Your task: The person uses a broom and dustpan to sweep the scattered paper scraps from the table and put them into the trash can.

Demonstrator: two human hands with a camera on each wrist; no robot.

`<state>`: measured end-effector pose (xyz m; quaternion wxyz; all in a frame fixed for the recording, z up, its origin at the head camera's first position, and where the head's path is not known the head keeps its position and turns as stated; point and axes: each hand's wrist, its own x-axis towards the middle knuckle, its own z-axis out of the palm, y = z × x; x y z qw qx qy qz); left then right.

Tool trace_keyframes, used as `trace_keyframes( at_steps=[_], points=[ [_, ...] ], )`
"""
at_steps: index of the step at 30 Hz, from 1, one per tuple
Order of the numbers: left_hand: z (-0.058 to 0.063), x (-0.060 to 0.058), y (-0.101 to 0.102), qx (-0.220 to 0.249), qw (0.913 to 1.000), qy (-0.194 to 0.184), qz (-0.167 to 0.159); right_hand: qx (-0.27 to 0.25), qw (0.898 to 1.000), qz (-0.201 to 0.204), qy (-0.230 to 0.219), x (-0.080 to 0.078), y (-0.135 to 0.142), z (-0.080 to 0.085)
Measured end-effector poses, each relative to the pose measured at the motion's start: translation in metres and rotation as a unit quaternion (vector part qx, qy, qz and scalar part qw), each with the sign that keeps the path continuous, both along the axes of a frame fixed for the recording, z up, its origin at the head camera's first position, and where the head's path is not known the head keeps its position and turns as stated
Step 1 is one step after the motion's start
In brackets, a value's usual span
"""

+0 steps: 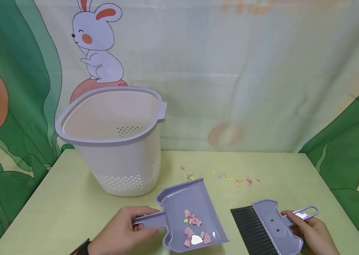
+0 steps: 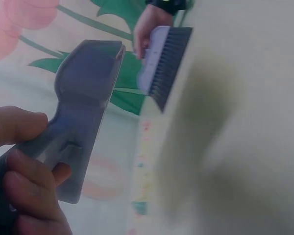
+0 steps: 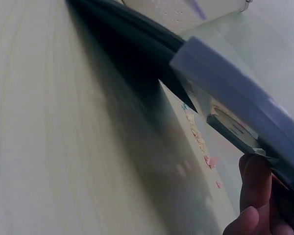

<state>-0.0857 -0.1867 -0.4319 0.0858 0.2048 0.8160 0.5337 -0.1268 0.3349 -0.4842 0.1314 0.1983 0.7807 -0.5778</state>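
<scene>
- Both hands are occupied over a pale table (image 1: pixel 48 212): a person's left hand (image 1: pixel 123 230), a dark band (image 1: pixel 84 248) at its wrist, grasps the handle of a lilac dustpan (image 1: pixel 179 202) with thumb and fingers wrapped round it.
- At right, the right hand (image 1: pixel 314 230) grips the handle of a matching brush (image 1: pixel 276 223), its looped end showing past the fingers.
- Between the two hands, the dustpan's wide front edge faces the brush's black bristles (image 1: pixel 252 226), the tools near each other but not touching.
- Pink scraps (image 1: pixel 188 231) and a bit of yellow lie in the dustpan, just right of the left hand.
- Beyond both tools, more scraps (image 1: pixel 238 181), pink, yellow and blue, trail across the table; a few sit just past the dustpan's far corner.
- Farther left, beyond the left hand, a white basket (image 1: pixel 110 142) with a lilac rim and holes in its side stands upright.
- Behind everything hangs a cloth (image 1: pixel 198 71) printed with leaves and a rabbit (image 1: pixel 106 65).
</scene>
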Motion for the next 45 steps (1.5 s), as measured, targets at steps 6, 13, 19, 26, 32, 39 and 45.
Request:
trace_keyframes(
  at_steps=[6, 13, 19, 26, 32, 39, 45],
  points=[
    [0.053, -0.007, -0.010, -0.019, 0.9982, 0.056, 0.004, -0.009, 1.000, 0.002, 0.009, 0.001, 0.000, -0.002],
    [0.112, -0.008, -0.020, -0.042, 0.9946, 0.091, 0.028, 0.019, 0.999, 0.018, 0.031, 0.000, -0.001, -0.003],
    [0.155, -0.012, -0.033, -0.077, 0.9824, 0.156, 0.067, 0.004, 0.999, 0.020, 0.041, 0.000, -0.002, -0.005],
    [0.193, -0.024, -0.064, -0.147, 0.9648, 0.148, 0.161, 0.013, 0.999, 0.023, 0.028, -0.002, -0.002, -0.004],
    [0.209, -0.042, -0.091, -0.163, 0.9518, 0.126, 0.228, 0.022, 0.999, 0.027, 0.015, -0.004, 0.000, -0.003],
    [0.207, -0.063, -0.125, -0.138, 0.9514, 0.112, 0.251, 0.016, 0.999, 0.023, 0.020, -0.004, 0.000, -0.004],
    [0.203, -0.075, -0.144, -0.161, 0.9324, 0.147, 0.289, 0.011, 1.000, 0.020, 0.022, -0.005, -0.001, -0.005]
  ],
)
